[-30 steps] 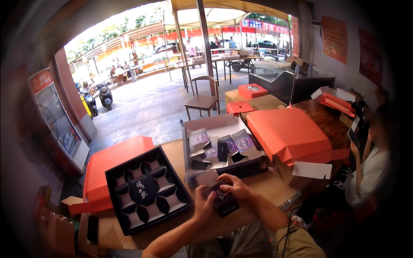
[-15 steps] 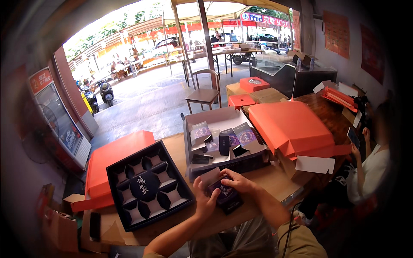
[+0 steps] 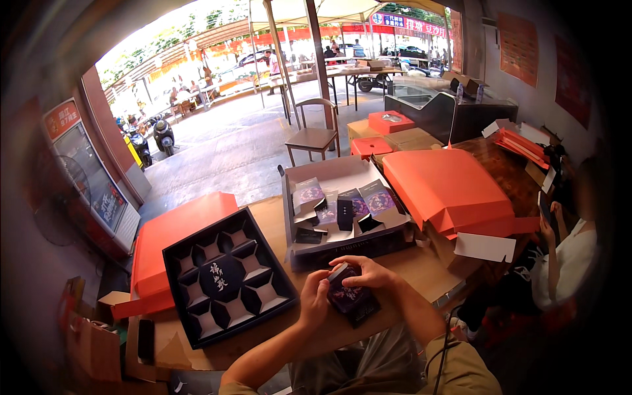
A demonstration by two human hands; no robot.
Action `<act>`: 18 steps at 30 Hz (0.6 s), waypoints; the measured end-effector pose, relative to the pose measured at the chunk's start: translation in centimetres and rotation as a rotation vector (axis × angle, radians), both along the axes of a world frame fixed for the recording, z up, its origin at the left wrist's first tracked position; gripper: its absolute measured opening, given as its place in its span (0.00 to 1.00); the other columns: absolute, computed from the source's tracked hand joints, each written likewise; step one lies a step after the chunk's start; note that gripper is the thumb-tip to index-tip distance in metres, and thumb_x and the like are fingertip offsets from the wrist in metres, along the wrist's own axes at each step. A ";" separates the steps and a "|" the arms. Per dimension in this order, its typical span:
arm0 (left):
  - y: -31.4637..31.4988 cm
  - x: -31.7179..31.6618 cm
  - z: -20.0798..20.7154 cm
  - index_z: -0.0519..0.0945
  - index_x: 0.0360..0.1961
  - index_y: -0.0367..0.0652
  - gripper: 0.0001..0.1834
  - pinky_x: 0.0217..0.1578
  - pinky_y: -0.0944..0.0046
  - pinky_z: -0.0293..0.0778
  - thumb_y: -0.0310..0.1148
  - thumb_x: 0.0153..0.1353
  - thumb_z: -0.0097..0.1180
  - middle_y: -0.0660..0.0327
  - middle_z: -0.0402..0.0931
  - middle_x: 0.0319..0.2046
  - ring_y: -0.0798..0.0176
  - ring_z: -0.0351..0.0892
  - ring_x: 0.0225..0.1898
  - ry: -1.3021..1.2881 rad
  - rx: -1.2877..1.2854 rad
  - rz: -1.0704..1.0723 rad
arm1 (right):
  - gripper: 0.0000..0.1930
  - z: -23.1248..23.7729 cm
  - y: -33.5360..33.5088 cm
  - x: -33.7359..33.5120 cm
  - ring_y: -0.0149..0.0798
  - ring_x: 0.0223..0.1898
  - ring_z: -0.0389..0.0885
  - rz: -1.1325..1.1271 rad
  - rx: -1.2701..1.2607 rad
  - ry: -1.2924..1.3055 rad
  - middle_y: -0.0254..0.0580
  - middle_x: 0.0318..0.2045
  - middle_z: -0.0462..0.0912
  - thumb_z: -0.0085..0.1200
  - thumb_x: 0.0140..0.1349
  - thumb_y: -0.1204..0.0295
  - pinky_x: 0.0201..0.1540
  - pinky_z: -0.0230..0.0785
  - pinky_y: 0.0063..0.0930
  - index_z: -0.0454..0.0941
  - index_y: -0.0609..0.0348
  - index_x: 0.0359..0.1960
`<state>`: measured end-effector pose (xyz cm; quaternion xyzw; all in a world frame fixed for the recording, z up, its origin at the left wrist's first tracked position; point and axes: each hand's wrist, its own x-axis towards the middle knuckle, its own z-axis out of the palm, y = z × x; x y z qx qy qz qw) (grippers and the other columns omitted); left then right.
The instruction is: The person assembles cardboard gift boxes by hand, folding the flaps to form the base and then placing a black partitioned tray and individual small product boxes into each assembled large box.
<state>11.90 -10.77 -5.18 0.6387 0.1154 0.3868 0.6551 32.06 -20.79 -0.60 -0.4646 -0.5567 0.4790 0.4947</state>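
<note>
Since the earlier frame, the pale flap on the small dark box (image 3: pixel 343 297) has come down from upright, and only a thin pale edge shows at its top. At the left, an orange-red box (image 3: pixel 178 230) lies with its right side partly behind the navy tray (image 3: pixel 250 319). This tray sits at an angle; 8 compartments with pale floors surround 1 dark, lettered centre panel. Its right corner comes just beside the left grip (image 3: pixel 315 296), which is narrow, holding the left side of the small dark box. That box is tilted between the 2 hands, near the table's front edge; whether it touches the table (image 3: pixel 416 276) cannot be told. A strip of brown table surface runs between tray and open carton (image 3: pixel 316 259). Inside the carton, purple-printed flat boxes (image 3: pixel 378 199) and black pieces (image 3: pixel 344 215) overlap loosely below its raised pale back wall. Just in front of the carton, the right grip (image 3: pixel 370 274) curls over the small dark box's top and right side. Close by the carton's right wall, a second orange-red box (image 3: pixel 451 187) extends a white flap (image 3: pixel 486 247) toward a seated person (image 3: pixel 569 270).
</note>
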 end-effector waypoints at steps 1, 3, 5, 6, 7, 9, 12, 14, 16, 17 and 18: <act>0.0 -0.1 -0.1 0.77 0.59 0.38 0.14 0.51 0.72 0.74 0.31 0.81 0.46 0.61 0.80 0.54 0.72 0.77 0.49 -0.005 -0.007 0.002 | 0.37 0.2 0.0 -0.2 0.30 0.58 0.77 0.012 -0.002 0.002 0.37 0.56 0.81 0.70 0.65 0.68 0.64 0.71 0.30 0.66 0.58 0.73; 0.0 -0.1 0.2 0.78 0.60 0.38 0.15 0.50 0.72 0.74 0.30 0.80 0.47 0.62 0.82 0.51 0.73 0.77 0.47 -0.015 -0.019 0.006 | 0.36 0.3 0.1 -0.5 0.31 0.60 0.76 0.036 -0.005 0.006 0.38 0.58 0.81 0.70 0.64 0.67 0.66 0.70 0.31 0.68 0.58 0.72; 0.3 -0.3 0.1 0.79 0.60 0.38 0.15 0.48 0.72 0.75 0.29 0.78 0.47 0.63 0.82 0.50 0.74 0.77 0.45 0.028 -0.010 -0.009 | 0.38 0.2 0.1 -0.5 0.32 0.61 0.75 0.045 -0.003 0.006 0.39 0.60 0.78 0.69 0.64 0.68 0.66 0.69 0.31 0.66 0.57 0.74; 0.3 -0.3 0.0 0.80 0.61 0.38 0.16 0.46 0.72 0.76 0.28 0.78 0.48 0.63 0.82 0.49 0.75 0.77 0.43 0.048 -0.008 -0.021 | 0.38 0.2 -0.1 -0.5 0.32 0.61 0.75 0.045 -0.014 0.013 0.39 0.60 0.78 0.69 0.64 0.68 0.66 0.69 0.31 0.65 0.57 0.75; 0.2 -0.2 -0.1 0.81 0.59 0.36 0.15 0.50 0.70 0.75 0.27 0.77 0.48 0.61 0.83 0.50 0.72 0.78 0.46 0.035 -0.064 -0.037 | 0.39 0.3 -0.2 -0.5 0.32 0.62 0.74 0.046 -0.026 0.020 0.39 0.61 0.77 0.69 0.65 0.68 0.67 0.69 0.31 0.63 0.57 0.76; -0.3 -0.2 0.8 0.83 0.56 0.33 0.15 0.57 0.66 0.74 0.26 0.76 0.50 0.57 0.84 0.52 0.66 0.80 0.53 0.014 -0.174 -0.055 | 0.42 0.1 -0.2 -0.5 0.33 0.62 0.74 0.074 -0.024 0.064 0.40 0.61 0.76 0.69 0.64 0.69 0.67 0.68 0.32 0.60 0.55 0.78; -0.1 -0.4 0.7 0.83 0.56 0.32 0.15 0.56 0.65 0.76 0.25 0.74 0.51 0.57 0.84 0.51 0.66 0.81 0.52 0.141 -0.157 -0.003 | 0.47 0.2 -0.4 -0.8 0.34 0.63 0.73 0.069 0.003 0.065 0.40 0.62 0.74 0.70 0.63 0.70 0.68 0.68 0.32 0.55 0.53 0.80; -0.2 -0.2 0.9 0.85 0.55 0.37 0.14 0.41 0.73 0.70 0.27 0.74 0.52 0.67 0.79 0.39 0.74 0.74 0.39 0.084 -0.172 0.018 | 0.50 0.3 -0.3 -0.9 0.34 0.64 0.73 0.074 0.006 0.080 0.41 0.63 0.73 0.72 0.61 0.71 0.68 0.68 0.32 0.52 0.52 0.81; -0.4 -0.3 1.6 0.87 0.54 0.40 0.14 0.34 0.76 0.68 0.27 0.72 0.54 0.73 0.76 0.33 0.78 0.71 0.32 0.054 -0.194 0.022 | 0.50 0.3 -0.1 -0.9 0.34 0.63 0.73 0.091 0.005 0.074 0.41 0.62 0.73 0.72 0.61 0.70 0.68 0.68 0.32 0.51 0.53 0.81; -0.5 -0.4 2.0 0.87 0.54 0.40 0.14 0.34 0.76 0.68 0.27 0.72 0.54 0.73 0.76 0.32 0.78 0.71 0.32 0.058 -0.201 0.019 | 0.51 0.4 0.0 -0.9 0.35 0.63 0.73 0.097 0.005 0.073 0.41 0.62 0.73 0.72 0.62 0.70 0.68 0.68 0.32 0.50 0.53 0.81; -0.5 -0.4 2.3 0.87 0.54 0.39 0.14 0.35 0.76 0.68 0.27 0.72 0.54 0.73 0.77 0.32 0.78 0.71 0.32 0.062 -0.208 0.017 | 0.51 0.2 0.0 -0.7 0.35 0.63 0.73 0.107 0.016 0.059 0.41 0.62 0.73 0.71 0.62 0.70 0.68 0.68 0.32 0.49 0.53 0.82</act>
